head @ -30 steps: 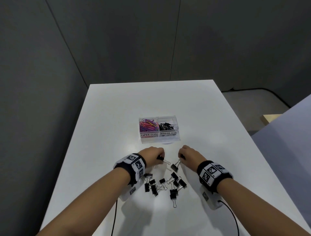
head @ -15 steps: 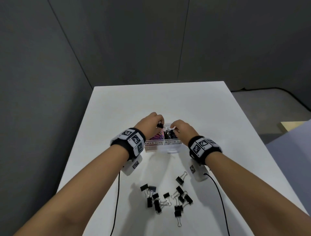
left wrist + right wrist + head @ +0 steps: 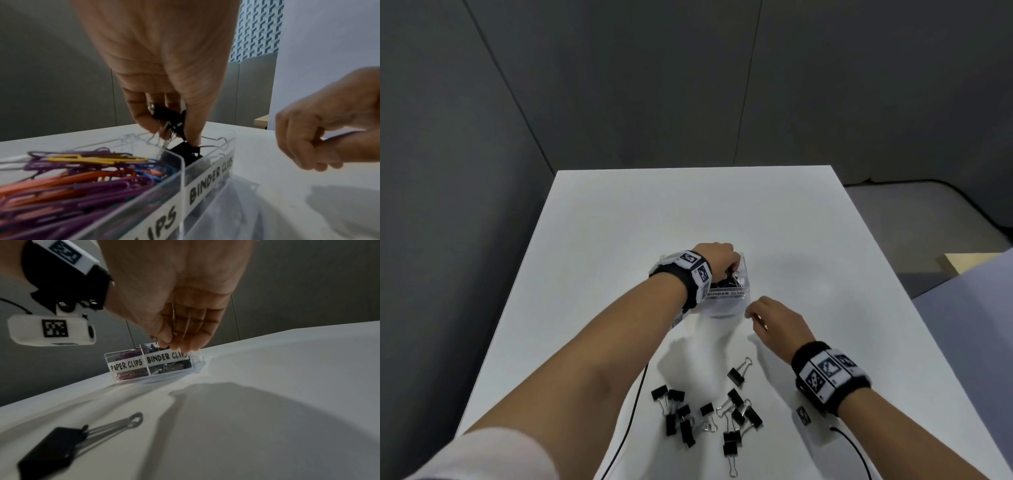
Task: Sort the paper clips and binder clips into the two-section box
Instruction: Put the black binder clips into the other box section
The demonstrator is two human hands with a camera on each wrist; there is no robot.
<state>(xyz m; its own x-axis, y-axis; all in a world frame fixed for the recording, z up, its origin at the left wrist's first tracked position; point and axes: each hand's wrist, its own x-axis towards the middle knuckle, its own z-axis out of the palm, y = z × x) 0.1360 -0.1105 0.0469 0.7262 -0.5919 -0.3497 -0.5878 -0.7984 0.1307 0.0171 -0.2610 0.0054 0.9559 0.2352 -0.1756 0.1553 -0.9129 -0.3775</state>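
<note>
The clear two-section box (image 3: 736, 294) stands on the white desk (image 3: 619, 240), and everything else is placed here against it. Its near wall carries two labels, "PAPER CLIPS" on the left section and "BINDER CLIPS" on the right. The left section is heaped with coloured paper clips (image 3: 82, 178), purple, orange, yellow and blue; the right section holds black binder clips (image 3: 170, 366) with silver wire handles. The left hand (image 3: 717, 258) hangs directly over the binder-clip section, fingers pointing down, thumb and fingertips pinching a black binder clip (image 3: 166, 113) whose wire handles dangle just above the clips already lying in that section. The right hand (image 3: 774, 318) is in the air just in front of the box's right end, near its labelled wall but apart from it; its fingers are loosely curled and it holds nothing that can be seen. On the desk nearer the person than the box, well apart from it, lies a loose cluster of black binder clips (image 3: 709, 418), some overlapping. One single binder clip (image 3: 738, 373) lies between that cluster and the box, on its side, with its handles pointing toward the box. Both wrists wear black bands with square black-and-white markers, and a thin black cable (image 3: 633, 411) runs across the desk beneath the left forearm.
</note>
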